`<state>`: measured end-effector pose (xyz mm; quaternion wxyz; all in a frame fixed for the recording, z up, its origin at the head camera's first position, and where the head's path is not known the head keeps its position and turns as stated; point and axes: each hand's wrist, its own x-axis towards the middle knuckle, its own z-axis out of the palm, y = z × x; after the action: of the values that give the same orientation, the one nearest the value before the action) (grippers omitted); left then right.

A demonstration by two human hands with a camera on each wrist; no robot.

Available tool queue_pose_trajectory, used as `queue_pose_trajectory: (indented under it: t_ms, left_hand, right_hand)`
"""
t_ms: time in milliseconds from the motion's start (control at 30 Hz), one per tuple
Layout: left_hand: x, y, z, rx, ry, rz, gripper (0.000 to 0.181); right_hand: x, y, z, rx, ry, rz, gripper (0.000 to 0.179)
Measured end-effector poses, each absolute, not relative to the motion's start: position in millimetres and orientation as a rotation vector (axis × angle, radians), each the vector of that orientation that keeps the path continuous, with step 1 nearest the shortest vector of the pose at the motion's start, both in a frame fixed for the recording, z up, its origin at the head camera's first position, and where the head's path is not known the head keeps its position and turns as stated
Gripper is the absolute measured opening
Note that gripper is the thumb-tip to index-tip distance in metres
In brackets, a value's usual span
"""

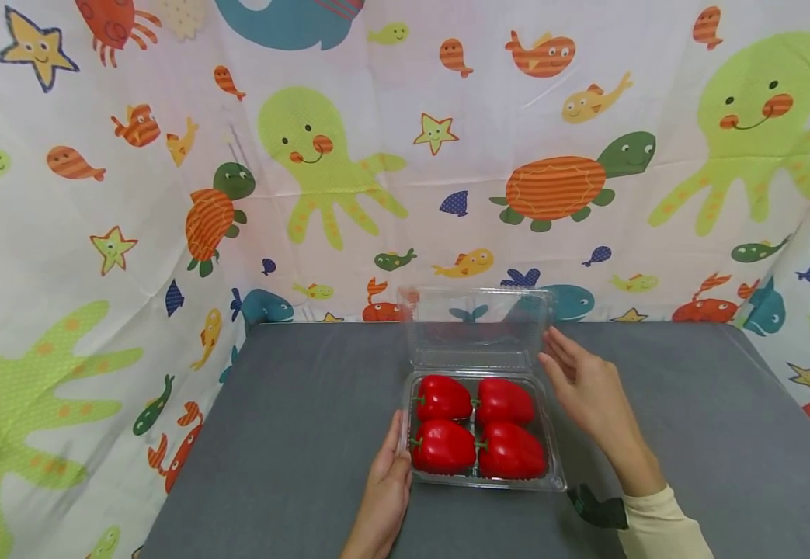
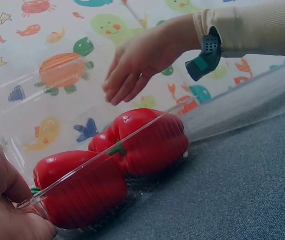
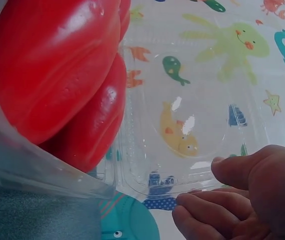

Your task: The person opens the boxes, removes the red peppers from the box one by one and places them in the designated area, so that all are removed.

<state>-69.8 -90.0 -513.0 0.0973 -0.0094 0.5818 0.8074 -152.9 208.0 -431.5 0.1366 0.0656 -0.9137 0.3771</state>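
A clear plastic clamshell container sits on the grey table with its lid raised upright at the back. Inside are several red bell peppers with green stems, laid in two rows. My left hand grips the container's left rim near the front corner, thumb on top and fingers along the outer wall. My right hand is at the right edge of the raised lid, fingers nearly straight and thumb apart from them. In the right wrist view its fingertips are close to the lid's edge; contact is unclear.
Grey cloth covers the table on both sides of the container. A white curtain printed with sea animals hangs behind and at the sides. A dark strap is around the right wrist.
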Motion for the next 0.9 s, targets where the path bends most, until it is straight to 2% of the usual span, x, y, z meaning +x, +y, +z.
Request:
queue_pose_trajectory:
  t_ms: [900]
  left_hand:
    - [-70,-90,-510,-0.022,1.764,2.34,0.065]
  right_hand:
    - [-161,206,-442,0.209,-2.841,1.087,0.075]
